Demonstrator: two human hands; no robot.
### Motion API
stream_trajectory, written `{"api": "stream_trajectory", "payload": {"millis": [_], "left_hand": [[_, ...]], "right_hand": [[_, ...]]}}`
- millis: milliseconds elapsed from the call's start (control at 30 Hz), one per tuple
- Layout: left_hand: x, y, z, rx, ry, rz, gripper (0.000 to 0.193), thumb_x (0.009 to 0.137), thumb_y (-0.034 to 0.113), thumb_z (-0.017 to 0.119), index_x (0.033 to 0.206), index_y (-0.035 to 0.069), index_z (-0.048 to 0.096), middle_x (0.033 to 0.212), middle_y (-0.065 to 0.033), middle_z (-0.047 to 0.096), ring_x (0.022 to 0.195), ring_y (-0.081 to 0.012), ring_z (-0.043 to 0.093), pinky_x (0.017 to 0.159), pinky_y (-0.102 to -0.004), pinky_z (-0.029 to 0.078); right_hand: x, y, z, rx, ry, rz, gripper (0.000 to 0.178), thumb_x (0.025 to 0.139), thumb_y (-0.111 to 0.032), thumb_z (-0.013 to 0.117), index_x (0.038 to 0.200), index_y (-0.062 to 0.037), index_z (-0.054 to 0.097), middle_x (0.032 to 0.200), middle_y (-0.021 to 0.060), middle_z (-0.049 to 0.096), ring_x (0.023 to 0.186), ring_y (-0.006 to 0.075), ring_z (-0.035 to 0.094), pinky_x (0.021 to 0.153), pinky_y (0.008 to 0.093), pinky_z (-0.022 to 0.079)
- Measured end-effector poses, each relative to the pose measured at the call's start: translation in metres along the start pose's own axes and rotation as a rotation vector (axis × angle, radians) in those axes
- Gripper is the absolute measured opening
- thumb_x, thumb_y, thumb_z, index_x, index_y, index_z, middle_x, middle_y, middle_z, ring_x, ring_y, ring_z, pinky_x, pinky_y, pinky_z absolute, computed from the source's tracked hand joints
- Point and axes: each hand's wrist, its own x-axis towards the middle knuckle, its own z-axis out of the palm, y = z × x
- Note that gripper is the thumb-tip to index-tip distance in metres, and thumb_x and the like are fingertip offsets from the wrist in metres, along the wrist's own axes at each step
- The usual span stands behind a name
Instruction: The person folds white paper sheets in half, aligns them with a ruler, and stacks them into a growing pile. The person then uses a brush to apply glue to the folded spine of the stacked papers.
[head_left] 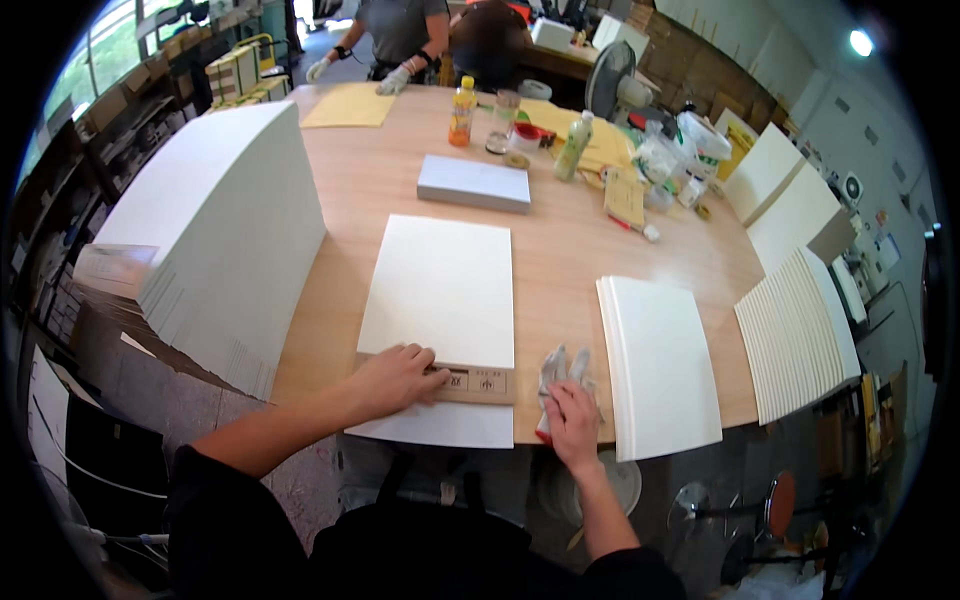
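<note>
In front of me lies a stack of white sheets (pixel 440 280), with a white sheet also showing below it at the table's edge. A brown cardboard strip (pixel 485 384) with dark printing crosses its lower part. My left hand (pixel 395 380) lies on the strip's left portion, fingers stretched over it and slightly blurred. To the right, a whitish-grey work glove (pixel 556 368) with a red cuff rests on the table. The fingers of my right hand (pixel 573 420) are drawn together on that glove, hiding part of it.
A tall white paper stack (pixel 215 230) stands at left. More white stacks (pixel 665 370) and a fanned pile (pixel 795 340) lie at right. Beyond are a grey-white block (pixel 473 188), bottles (pixel 462 112), bags and a fan (pixel 610 80). A gloved co-worker (pixel 395 50) stands across the table.
</note>
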Motion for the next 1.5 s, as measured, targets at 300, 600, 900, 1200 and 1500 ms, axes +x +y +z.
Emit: {"api": "stream_trajectory", "payload": {"millis": [300, 600, 900, 1200, 1500], "left_hand": [[0.005, -0.002, -0.039, 0.055, 0.339, -0.055, 0.022, 0.087, 0.017, 0.072, 0.107, 0.010, 0.070, 0.115, -0.0090, 0.070, 0.110, -0.0285, 0.069, 0.098, -0.0430, 0.054], [0.019, -0.006, -0.243, 0.642, 0.249, -0.059, 0.008, 0.089, 0.014, 0.068, 0.092, 0.015, 0.075, 0.120, 0.0032, 0.074, 0.133, -0.0190, 0.061, 0.115, -0.0408, 0.045], [-0.259, -0.062, -0.302, 0.968, 0.757, -0.573, 0.041, 0.088, 0.013, 0.078, 0.126, 0.027, 0.075, 0.140, 0.0034, 0.070, 0.145, -0.0234, 0.054, 0.129, -0.0489, 0.034], [-0.380, -0.132, -0.260, -0.400, 0.994, -0.884, 0.052, 0.086, 0.006, 0.074, 0.137, 0.009, 0.071, 0.145, -0.0107, 0.067, 0.137, -0.0228, 0.059, 0.119, -0.0406, 0.043], [-0.378, -0.121, -0.264, -0.407, 1.122, -0.928, 0.053, 0.098, 0.031, 0.076, 0.144, 0.008, 0.065, 0.120, -0.0063, 0.073, 0.106, -0.0164, 0.065, 0.100, -0.0323, 0.051]], "right_hand": [[0.050, -0.006, -0.028, 0.367, 0.069, 0.353, 0.034, 0.108, -0.031, 0.061, 0.117, -0.0001, 0.070, 0.105, 0.0160, 0.072, 0.089, 0.0278, 0.070, 0.080, 0.0378, 0.056], [0.163, -0.083, 0.097, 1.828, -0.332, 0.842, 0.034, 0.110, -0.034, 0.056, 0.125, -0.0034, 0.063, 0.097, 0.0099, 0.073, 0.083, 0.0157, 0.072, 0.058, 0.0257, 0.054], [0.283, -0.343, 0.093, 1.774, -0.543, 0.268, 0.038, 0.110, -0.024, 0.052, 0.139, 0.0006, 0.053, 0.127, 0.0134, 0.068, 0.111, 0.0224, 0.069, 0.093, 0.0362, 0.057], [0.297, -0.409, 0.148, 1.185, -0.523, 0.011, 0.029, 0.107, -0.033, 0.065, 0.098, -0.0058, 0.063, 0.073, -0.0016, 0.059, 0.045, 0.0055, 0.040, 0.040, 0.0228, 0.025], [0.281, -0.340, 0.101, 1.146, -0.446, 0.039, 0.040, 0.106, -0.027, 0.062, 0.131, 0.0050, 0.065, 0.089, 0.0100, 0.073, 0.058, 0.0090, 0.053, 0.055, 0.0238, 0.044]]}}
